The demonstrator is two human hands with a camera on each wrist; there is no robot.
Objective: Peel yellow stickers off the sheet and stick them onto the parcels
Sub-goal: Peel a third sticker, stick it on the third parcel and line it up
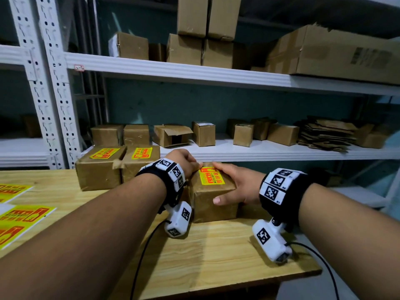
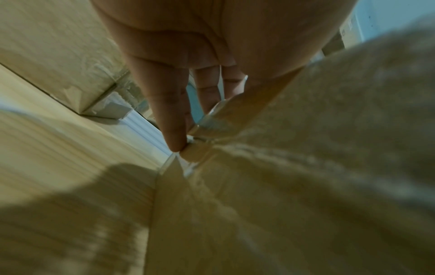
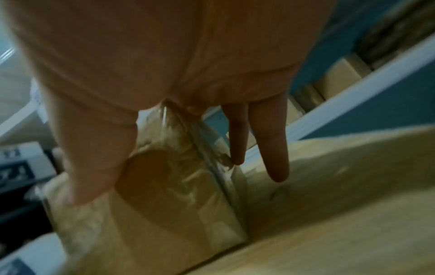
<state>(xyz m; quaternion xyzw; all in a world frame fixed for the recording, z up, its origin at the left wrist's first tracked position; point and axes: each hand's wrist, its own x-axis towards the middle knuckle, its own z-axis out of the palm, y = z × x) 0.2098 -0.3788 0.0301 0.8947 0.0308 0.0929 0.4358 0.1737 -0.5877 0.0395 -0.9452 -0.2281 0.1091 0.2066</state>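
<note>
A brown taped parcel (image 1: 213,200) stands on the wooden table (image 1: 216,256) with a yellow sticker (image 1: 211,176) flat on its top. My left hand (image 1: 186,162) holds its far left top corner, thumb beside the sticker; in the left wrist view its fingers (image 2: 174,119) run down past the corner of the parcel (image 2: 306,167). My right hand (image 1: 234,185) grips the right side, thumb on the near face and fingers over the top edge. The right wrist view shows that thumb (image 3: 94,158) pressed on the parcel (image 3: 169,204).
Two stickered parcels (image 1: 99,169) (image 1: 139,162) stand side by side to the left, at the table's back. Yellow sticker sheets (image 1: 21,221) lie at the table's left edge. White shelving (image 1: 259,151) behind holds several plain boxes and flattened cardboard.
</note>
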